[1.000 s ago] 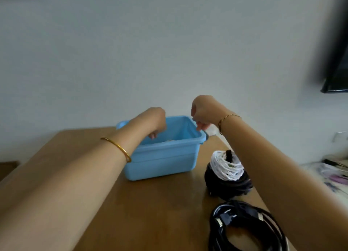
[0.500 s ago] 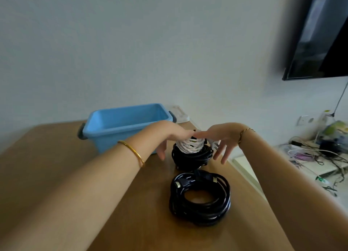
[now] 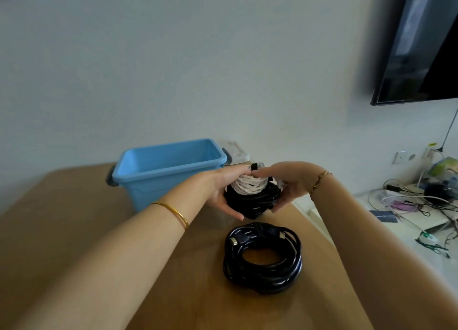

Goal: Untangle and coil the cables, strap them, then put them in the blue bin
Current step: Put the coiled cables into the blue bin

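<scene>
Mid-frame, the left hand (image 3: 219, 192) and right hand (image 3: 290, 183) are clasping the white-over-black coiled cable stack (image 3: 250, 197); gripping low is looking safest for lifting.

Light-blue rectangular plastic bin (image 3: 158, 181): upright, open-topped, dark handle at each end, on the far part of the worktop (image 3: 74, 205). Just right of it, white cable coil (image 3: 250, 183) sits atop small black cable coil (image 3: 250, 203), black strap (image 3: 254, 167) at the top; left hand (image 3: 223, 191) and right hand (image 3: 290, 183) grip the pair. Nearer, large black cable coil (image 3: 262, 262) lies flat, connector ends uppermost.
</scene>
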A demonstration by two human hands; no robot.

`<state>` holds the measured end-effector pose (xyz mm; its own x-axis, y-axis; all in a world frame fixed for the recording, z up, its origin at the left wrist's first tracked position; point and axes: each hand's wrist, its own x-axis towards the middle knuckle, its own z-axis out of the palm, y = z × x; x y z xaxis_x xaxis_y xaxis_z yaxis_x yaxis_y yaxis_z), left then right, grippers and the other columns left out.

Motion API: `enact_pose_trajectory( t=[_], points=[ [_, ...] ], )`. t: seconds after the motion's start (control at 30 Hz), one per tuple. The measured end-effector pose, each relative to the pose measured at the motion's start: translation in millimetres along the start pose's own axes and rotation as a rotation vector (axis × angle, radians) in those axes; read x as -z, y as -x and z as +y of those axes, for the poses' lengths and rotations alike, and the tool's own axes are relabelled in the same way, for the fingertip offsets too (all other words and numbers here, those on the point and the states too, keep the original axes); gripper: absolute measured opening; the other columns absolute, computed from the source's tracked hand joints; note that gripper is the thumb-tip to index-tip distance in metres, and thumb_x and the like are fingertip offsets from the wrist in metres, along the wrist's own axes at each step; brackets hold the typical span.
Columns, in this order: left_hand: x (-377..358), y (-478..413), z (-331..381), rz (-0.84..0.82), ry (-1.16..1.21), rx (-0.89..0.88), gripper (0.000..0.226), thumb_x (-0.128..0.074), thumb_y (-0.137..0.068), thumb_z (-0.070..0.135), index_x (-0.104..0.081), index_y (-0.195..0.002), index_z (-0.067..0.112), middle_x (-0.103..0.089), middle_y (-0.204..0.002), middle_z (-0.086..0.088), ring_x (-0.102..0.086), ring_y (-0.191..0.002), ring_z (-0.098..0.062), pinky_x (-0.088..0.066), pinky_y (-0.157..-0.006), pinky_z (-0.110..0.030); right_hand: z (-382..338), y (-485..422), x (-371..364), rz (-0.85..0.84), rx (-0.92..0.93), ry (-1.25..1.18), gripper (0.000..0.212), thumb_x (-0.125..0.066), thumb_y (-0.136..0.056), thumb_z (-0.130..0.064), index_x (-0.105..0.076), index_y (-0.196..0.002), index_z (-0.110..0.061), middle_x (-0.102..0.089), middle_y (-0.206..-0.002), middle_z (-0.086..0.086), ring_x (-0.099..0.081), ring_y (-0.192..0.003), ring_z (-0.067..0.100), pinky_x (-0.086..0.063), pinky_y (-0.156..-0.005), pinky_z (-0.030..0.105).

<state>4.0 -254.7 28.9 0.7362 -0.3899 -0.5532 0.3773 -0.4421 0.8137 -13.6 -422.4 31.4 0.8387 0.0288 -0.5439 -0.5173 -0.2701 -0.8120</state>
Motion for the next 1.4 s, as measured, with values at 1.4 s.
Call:
enact_pose_trajectory(
  t=[1.4],
  points=[
    [181.0, 10.8, 3.7, 0.669, -1.15, -0.05, 0.041, -0.049, -0.094, 0.04, -0.053, -0.071, 0.007, -0.043, -0.068, -0.006, -0.039, -0.06, -0.019, -0.029, -0.054, -0.025, -134.9, -68.0, -136.6, 0.19, 0.496, 0.731, 0.049, -0.037, -0.099, -0.041, -0.055, -0.102, 0.004, -0.061, -0.094, 0.018, -0.06, -0.088, 0.031, -0.053, -0.082, 0.041]
  ],
)
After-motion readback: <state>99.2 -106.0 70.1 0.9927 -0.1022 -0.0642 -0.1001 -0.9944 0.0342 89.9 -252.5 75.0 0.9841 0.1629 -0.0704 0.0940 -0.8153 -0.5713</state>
